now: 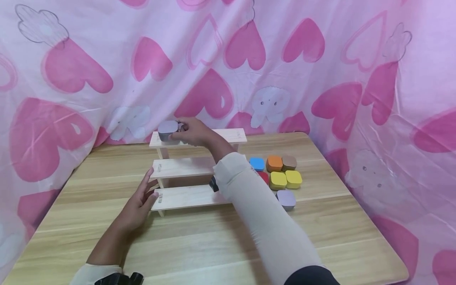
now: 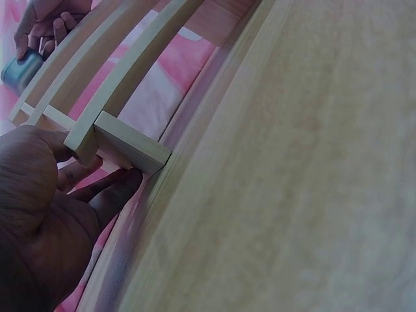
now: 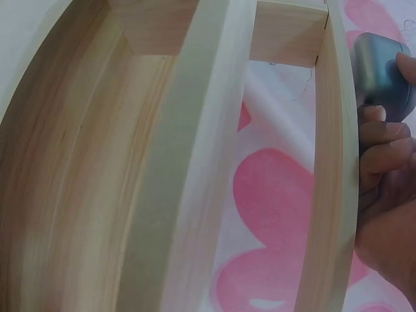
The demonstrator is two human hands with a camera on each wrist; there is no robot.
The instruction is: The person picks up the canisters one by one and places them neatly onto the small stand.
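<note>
A wooden three-tier display stand (image 1: 189, 198) stands on the table. At the left end of its top tier, my right hand (image 1: 195, 133) holds a grey rounded-square block (image 1: 167, 130) between thumb and fingers. The right wrist view shows this block (image 3: 377, 65) just over the top board's edge. My left hand (image 1: 136, 208) grips the stand's left end at the lowest tier. In the left wrist view its thumb lies at the board's end and its fingers (image 2: 120, 195) reach against the upright support (image 2: 133, 146).
Right of the stand sit more rounded blocks: blue (image 1: 257, 163), orange (image 1: 274, 163), brown (image 1: 289, 162), red (image 1: 264, 177), two yellow (image 1: 278, 180) and a lilac one (image 1: 286, 199). My right forearm partly covers the stand's lower tiers. A pink heart-patterned curtain (image 1: 242, 47) hangs behind the table (image 1: 199, 245).
</note>
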